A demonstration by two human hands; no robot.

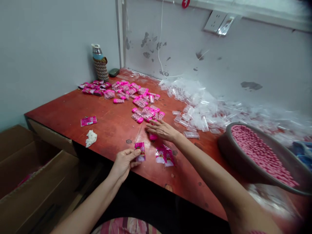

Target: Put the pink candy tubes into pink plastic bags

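Note:
My left hand (125, 161) is closed on a small pink printed sachet (139, 150), pinched between thumb and fingers at the table's front edge. My right hand (162, 129) is stretched over the near end of a pile of clear, pink-capped containers (147, 113), its fingers extended. Under its palm shows a bright pink item (153, 136); whether the fingers touch it is hidden. Two more pink-and-white sachets (164, 156) lie flat just below the right hand. Another pink sachet (88, 121) rests farther left.
Clear empty plastic cases (202, 109) are heaped along the wall. At right stands a grey basin (226, 135) of pink beads or pellets (260, 152). A crumpled white tissue (91, 138), a flask in a knitted cover (100, 66) and cardboard boxes (46, 178) are on the left.

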